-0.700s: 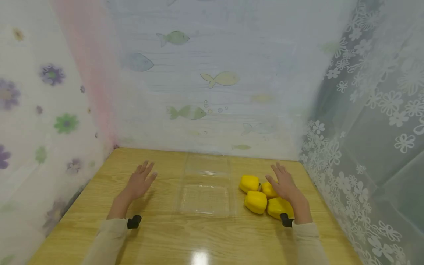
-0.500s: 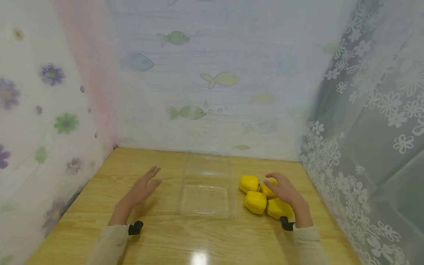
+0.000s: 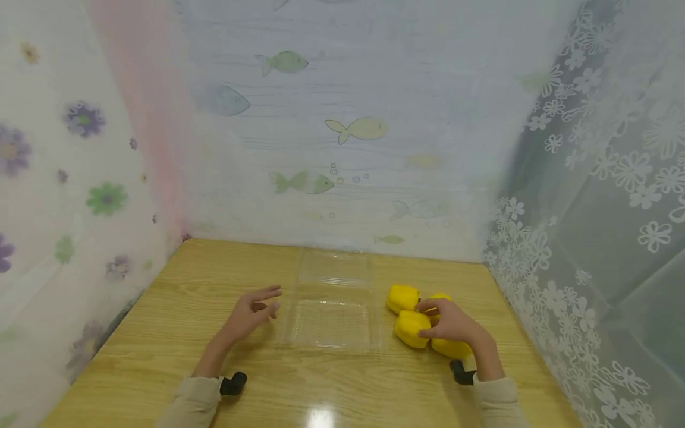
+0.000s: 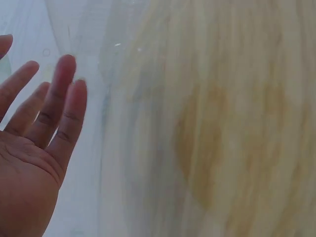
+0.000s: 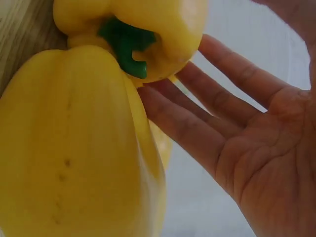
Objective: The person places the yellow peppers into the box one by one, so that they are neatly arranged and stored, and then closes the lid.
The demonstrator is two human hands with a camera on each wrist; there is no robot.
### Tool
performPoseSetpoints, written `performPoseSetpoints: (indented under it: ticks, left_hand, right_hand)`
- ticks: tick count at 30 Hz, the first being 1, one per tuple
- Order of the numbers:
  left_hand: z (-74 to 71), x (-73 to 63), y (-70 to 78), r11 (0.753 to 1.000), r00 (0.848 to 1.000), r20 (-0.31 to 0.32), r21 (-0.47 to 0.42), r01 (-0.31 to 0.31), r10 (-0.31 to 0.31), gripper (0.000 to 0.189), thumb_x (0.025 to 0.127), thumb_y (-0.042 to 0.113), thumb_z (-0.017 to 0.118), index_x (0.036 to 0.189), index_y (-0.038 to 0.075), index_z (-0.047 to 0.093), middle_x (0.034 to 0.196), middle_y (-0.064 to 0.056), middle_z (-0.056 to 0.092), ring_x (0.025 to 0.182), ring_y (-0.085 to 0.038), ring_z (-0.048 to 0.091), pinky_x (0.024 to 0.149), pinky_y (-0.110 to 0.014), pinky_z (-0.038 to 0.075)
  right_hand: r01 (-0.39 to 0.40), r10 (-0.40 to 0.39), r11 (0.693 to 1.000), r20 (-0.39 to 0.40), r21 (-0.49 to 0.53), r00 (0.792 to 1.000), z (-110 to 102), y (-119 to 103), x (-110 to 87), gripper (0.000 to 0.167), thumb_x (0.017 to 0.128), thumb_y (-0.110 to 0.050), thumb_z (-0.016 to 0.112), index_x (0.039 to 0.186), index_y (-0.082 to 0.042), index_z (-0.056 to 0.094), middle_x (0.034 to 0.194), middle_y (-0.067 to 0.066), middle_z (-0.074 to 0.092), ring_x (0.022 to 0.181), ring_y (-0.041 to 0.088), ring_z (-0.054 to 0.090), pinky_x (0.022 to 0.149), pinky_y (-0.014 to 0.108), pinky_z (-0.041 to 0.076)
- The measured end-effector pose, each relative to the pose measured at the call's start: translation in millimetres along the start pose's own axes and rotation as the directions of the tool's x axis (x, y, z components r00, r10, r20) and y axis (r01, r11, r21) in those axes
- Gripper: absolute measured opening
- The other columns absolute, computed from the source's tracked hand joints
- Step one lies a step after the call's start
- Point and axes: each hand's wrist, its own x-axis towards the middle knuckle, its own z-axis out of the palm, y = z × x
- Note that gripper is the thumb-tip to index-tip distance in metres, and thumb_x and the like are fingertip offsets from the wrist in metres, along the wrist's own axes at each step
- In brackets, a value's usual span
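Several yellow bell peppers lie grouped on the table right of centre. My right hand (image 3: 452, 324) is over the group, its thumb and fingertips at the right end of the front-left bell pepper (image 3: 411, 329). In the right wrist view, fairly straight fingers (image 5: 182, 126) reach under a bell pepper with a green stem (image 5: 133, 44), tips right at its side; another bell pepper (image 5: 69, 148) fills the lower left. A clear plastic clamshell box (image 3: 332, 345) stands with its lid folded back. My left hand (image 3: 248, 318) hovers left of it, holding nothing, fingers loosely bent.
The wooden table (image 3: 299, 392) meets a fish-print curtain (image 3: 342, 196) at the back. Flower-print sheets hang along both sides. A black wrist mount (image 3: 233, 384) sits by the left sleeve, and another black mount (image 3: 461, 373) by the right.
My right hand has lowered and come in to the front-left bell pepper, thumb and fingers spread about its end. My left hand has moved right, closer to the clear box.
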Motion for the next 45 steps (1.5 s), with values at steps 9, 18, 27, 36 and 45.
performPoseSetpoints:
  ticks: [9,18,27,36,45]
  left_hand:
    - [14.8,2.4,-8.6,0.985,0.999,-0.026,-0.164,-0.049,0.046,0.04,0.096,0.002,0.068,0.129,-0.018,0.059,0.152,-0.036,0.039,0.077,-0.031,0.071,0.059,-0.036,0.059]
    - [25.2,3.5,-10.0,0.965,1.0,-0.005,-0.263,0.019,-0.021,0.054,0.094,0.004,0.072,0.139,-0.016,0.051,0.159,-0.03,0.032,0.092,-0.036,0.071,0.065,-0.036,0.061]
    - [29.6,4.5,-11.7,0.963,0.999,-0.006,-0.268,0.036,-0.039,0.058,0.094,0.004,0.073,0.143,-0.014,0.049,0.16,-0.028,0.032,0.087,-0.025,0.071,0.063,-0.035,0.06]
    - [33.5,7.5,-11.8,0.958,1.0,-0.008,-0.287,0.014,-0.017,0.054,0.094,0.0,0.07,0.142,-0.014,0.049,0.161,-0.028,0.032,0.087,-0.011,0.069,0.063,-0.03,0.058]
    - [38.9,7.8,-14.6,0.94,0.999,-0.042,-0.342,-0.007,-0.008,0.051,0.093,-0.006,0.067,0.139,-0.018,0.049,0.16,-0.029,0.031,0.084,-0.01,0.067,0.061,-0.025,0.056]
  right_hand:
    - [0.022,-0.02,0.997,-0.029,0.073,0.999,9,4,2.1,0.068,0.083,-0.012,0.085,0.138,0.01,0.053,0.141,0.033,0.051,0.131,0.054,0.047,0.1,0.053,0.051]
    - [0.027,-0.024,0.998,-0.064,0.05,0.998,25,3,5.6,0.066,0.09,-0.026,0.08,0.139,0.01,0.054,0.14,0.029,0.056,0.125,0.046,0.055,0.099,0.054,0.051]
    - [-0.013,0.02,0.997,-0.082,0.077,0.996,33,5,4.7,0.068,0.093,-0.032,0.076,0.146,0.002,0.05,0.148,0.024,0.051,0.132,0.045,0.05,0.105,0.057,0.046]
    - [-0.059,0.069,0.993,-0.091,0.106,0.993,41,3,3.6,0.071,0.096,-0.038,0.072,0.151,-0.004,0.043,0.154,0.022,0.044,0.137,0.044,0.047,0.108,0.057,0.044]
    - [-0.025,0.038,0.99,-0.087,0.141,0.995,46,6,3.9,0.069,0.1,-0.033,0.067,0.156,-0.005,0.038,0.16,0.025,0.035,0.139,0.046,0.043,0.108,0.059,0.043]
